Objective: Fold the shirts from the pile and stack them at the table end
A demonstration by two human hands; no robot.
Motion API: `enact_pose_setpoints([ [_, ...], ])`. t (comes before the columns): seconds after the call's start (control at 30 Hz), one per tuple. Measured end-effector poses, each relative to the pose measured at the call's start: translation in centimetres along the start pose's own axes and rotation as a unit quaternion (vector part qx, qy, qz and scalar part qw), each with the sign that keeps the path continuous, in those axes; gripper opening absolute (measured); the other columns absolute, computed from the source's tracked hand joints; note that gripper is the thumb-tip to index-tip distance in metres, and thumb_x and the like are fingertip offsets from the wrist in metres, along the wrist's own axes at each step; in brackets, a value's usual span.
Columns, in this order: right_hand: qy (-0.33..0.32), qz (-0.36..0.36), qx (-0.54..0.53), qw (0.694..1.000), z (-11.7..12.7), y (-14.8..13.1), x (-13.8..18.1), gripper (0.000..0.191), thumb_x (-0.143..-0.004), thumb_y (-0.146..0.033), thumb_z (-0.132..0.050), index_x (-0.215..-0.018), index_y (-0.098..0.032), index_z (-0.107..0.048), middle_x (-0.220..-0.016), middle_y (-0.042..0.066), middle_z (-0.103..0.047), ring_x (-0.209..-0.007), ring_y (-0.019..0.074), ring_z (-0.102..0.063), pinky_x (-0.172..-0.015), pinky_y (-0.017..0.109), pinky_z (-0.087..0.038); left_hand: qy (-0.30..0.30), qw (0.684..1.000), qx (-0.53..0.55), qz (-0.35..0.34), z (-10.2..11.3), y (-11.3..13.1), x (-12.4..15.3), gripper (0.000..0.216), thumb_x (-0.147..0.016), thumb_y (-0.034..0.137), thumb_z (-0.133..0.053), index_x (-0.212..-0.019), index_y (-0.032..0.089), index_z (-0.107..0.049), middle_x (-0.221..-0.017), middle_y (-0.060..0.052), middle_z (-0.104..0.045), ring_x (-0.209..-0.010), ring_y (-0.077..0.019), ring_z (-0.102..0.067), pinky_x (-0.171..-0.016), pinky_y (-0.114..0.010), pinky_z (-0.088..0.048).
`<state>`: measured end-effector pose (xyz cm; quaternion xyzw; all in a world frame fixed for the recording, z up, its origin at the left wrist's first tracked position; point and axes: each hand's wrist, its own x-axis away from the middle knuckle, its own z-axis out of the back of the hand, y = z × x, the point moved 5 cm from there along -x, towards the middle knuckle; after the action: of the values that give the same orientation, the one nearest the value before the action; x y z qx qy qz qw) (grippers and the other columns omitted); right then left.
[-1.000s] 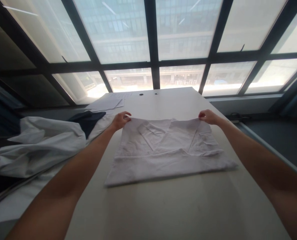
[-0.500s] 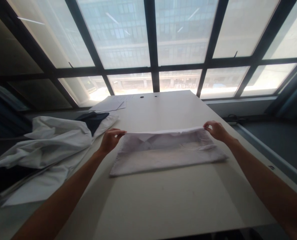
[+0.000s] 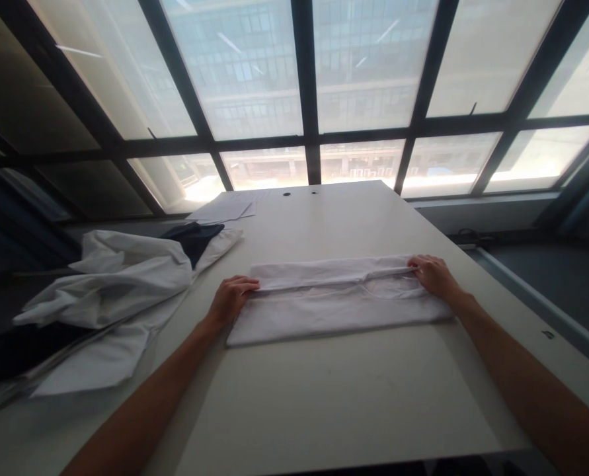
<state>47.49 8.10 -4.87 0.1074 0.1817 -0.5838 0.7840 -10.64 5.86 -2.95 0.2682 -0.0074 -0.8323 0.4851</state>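
Note:
A folded white garment [image 3: 334, 317] lies as a wide, flat rectangle on the white table [image 3: 324, 410] in front of me. Its upper flap is turned down, and the flap's edge runs across the middle, a little wrinkled toward the right. My left hand [image 3: 231, 297] is closed on the left end of that edge, thumb under the fingers. At the opposite end, my right hand [image 3: 433, 274] pinches the cloth near the upper right corner. Both hands rest low, close to the tabletop.
On the left, a loose heap of white cloth [image 3: 130, 277] lies with dark cloth [image 3: 195, 238] beside and under it. Papers [image 3: 225, 210] sit at the far left corner of the table. Large windows [image 3: 254, 73] with dark frames stand behind.
The garment's raised upper edge has come down toward me and now lies folded over. Both hands have lowered with it. The view has shifted slightly left.

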Motion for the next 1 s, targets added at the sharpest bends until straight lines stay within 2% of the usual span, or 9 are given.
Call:
enact_pose_setpoints([
  [0.17, -0.009, -0.006, 0.009, 1.000, 0.3, -0.4, 0.2, 0.030, -0.082, -0.008, -0.052, -0.102, -0.019, -0.073, -0.106, 0.010, -0.074, -0.106, 0.0270, -0.065, -0.096, 0.041, -0.042, -0.017, 0.999, -0.028, -0.002, 0.1, 0.1, -0.1, 0.027, -0.085, 0.023, -0.056, -0.095, 0.025, -0.082, -0.111, -0.005, -0.078, -0.104, -0.0290, -0.070, -0.097, -0.047, -0.054],
  [0.27, -0.011, 0.015, -0.007, 1.000, 1.1, -1.8, 0.5, 0.033, -0.082, -0.011, -0.054, -0.108, -0.019, -0.072, -0.114, 0.011, -0.073, -0.114, 0.0295, -0.062, -0.103, 0.047, -0.040, -0.045, 0.999, -0.030, 0.003, 0.1, 0.4, -0.2, 0.035, -0.079, 0.017, -0.053, -0.097, 0.027, -0.081, -0.114, -0.004, -0.077, -0.108, -0.0278, -0.069, -0.102, -0.047, -0.052],
  [0.37, -0.016, 0.050, -0.051, 0.997, 1.8, -4.4, 0.4, 0.036, -0.087, -0.017, -0.054, -0.119, -0.021, -0.070, -0.125, 0.011, -0.070, -0.120, 0.0300, -0.059, -0.110, 0.052, -0.036, -0.051, 0.998, -0.034, 0.014, 0.5, 1.5, -0.4, 0.044, -0.075, 0.013, -0.049, -0.105, 0.025, -0.080, -0.120, -0.004, -0.075, -0.116, -0.0267, -0.067, -0.108, -0.047, -0.049],
  [0.5, -0.035, 0.071, -0.121, 0.990, 1.4, -9.6, -0.9, 0.042, -0.098, -0.028, -0.044, -0.134, -0.020, -0.065, -0.137, 0.013, -0.065, -0.129, 0.0290, -0.056, -0.115, 0.050, -0.034, -0.034, 0.999, -0.029, 0.014, 0.2, 5.8, -1.9, 0.044, -0.090, 0.021, -0.044, -0.124, 0.020, -0.073, -0.127, -0.008, -0.072, -0.120, -0.0259, -0.065, -0.110, -0.045, -0.047],
  [0.63, -0.100, 0.057, -0.152, 0.982, -0.4, -15.2, -2.5, 0.055, -0.104, -0.040, -0.034, -0.148, -0.011, -0.052, -0.152, 0.018, -0.051, -0.143, 0.0282, -0.044, -0.119, 0.044, -0.030, -0.107, 0.993, -0.038, 0.001, -3.7, 11.8, -5.1, 0.050, -0.103, 0.036, -0.037, -0.144, 0.015, -0.057, -0.146, -0.012, -0.059, -0.138, -0.0250, -0.052, -0.118, -0.042, -0.037],
  [0.7, -0.151, 0.049, -0.140, 0.977, -1.7, -17.4, -2.6, 0.061, -0.105, -0.046, -0.029, -0.152, -0.011, -0.045, -0.159, 0.019, -0.040, -0.149, 0.0296, -0.035, -0.120, 0.048, -0.027, -0.140, 0.989, -0.043, -0.011, -6.4, 14.5, -7.0, 0.053, -0.106, 0.038, -0.032, -0.151, 0.015, -0.047, -0.156, -0.012, -0.046, -0.147, -0.0241, -0.039, -0.123, -0.042, -0.028],
  [0.77, -0.189, 0.045, -0.114, 0.974, -2.7, -19.0, -2.3, 0.068, -0.104, -0.053, -0.028, -0.156, -0.011, -0.039, -0.163, 0.020, -0.031, -0.153, 0.0324, -0.025, -0.121, 0.055, -0.022, -0.174, 0.984, -0.048, -0.013, -9.2, 16.5, -8.6, 0.055, -0.107, 0.038, -0.029, -0.156, 0.016, -0.039, -0.163, -0.012, -0.035, -0.152, -0.0250, -0.028, -0.123, -0.047, -0.024],
  [0.87, -0.208, 0.044, -0.083, 0.974, -3.5, -19.7, -1.5, 0.077, -0.103, -0.058, -0.029, -0.159, -0.006, -0.029, -0.165, 0.024, -0.021, -0.155, 0.0341, -0.014, -0.122, 0.057, -0.015, -0.203, 0.977, -0.068, -0.008, -12.3, 17.9, -10.0, 0.056, -0.108, 0.041, -0.026, -0.158, 0.017, -0.034, -0.166, -0.012, -0.027, -0.155, -0.0283, -0.021, -0.124, -0.054, -0.019],
  [1.0, -0.225, 0.049, -0.087, 0.969, -3.6, -19.4, -1.1, 0.077, -0.104, -0.057, -0.023, -0.159, -0.004, -0.029, -0.165, 0.025, -0.019, -0.155, 0.0321, -0.013, -0.123, 0.053, -0.016, -0.207, 0.975, -0.084, 0.009, -13.5, 17.4, -10.2, 0.060, -0.107, 0.049, -0.024, -0.159, 0.020, -0.033, -0.167, -0.011, -0.025, -0.155, -0.0313, -0.020, -0.124, -0.055, -0.017],
])
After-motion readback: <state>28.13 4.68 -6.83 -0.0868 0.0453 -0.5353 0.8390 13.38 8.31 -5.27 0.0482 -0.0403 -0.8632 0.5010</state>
